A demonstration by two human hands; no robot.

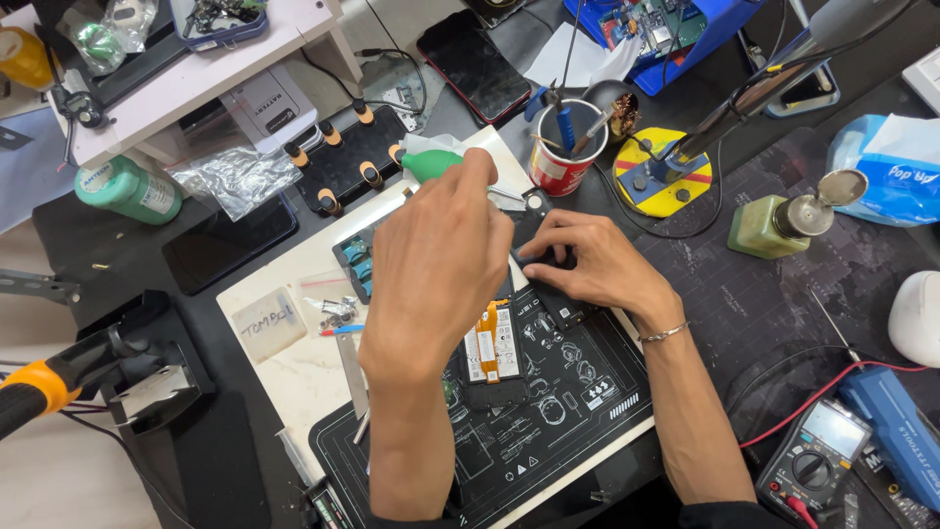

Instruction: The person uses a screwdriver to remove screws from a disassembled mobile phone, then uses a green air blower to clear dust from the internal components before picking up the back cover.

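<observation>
My left hand (438,264) is closed around a green rubber air blower (429,163), whose bulb sticks out above my fingers and whose metal nozzle points right. My right hand (586,263) rests with its fingertips pressed on a small black part at the top of an opened phone (494,348). The phone lies on a black printed work mat (548,411), its battery and orange flex cables showing below my left palm. A thin bracelet circles my right wrist.
A red cup of tools (560,157) stands just beyond my hands. Also around: a green dispenser bottle (778,223), a yellow-based stand (666,176), a multimeter (818,460), a green bottle (127,188), a black phone (230,245), small screws (338,311), a tissue pack (891,167).
</observation>
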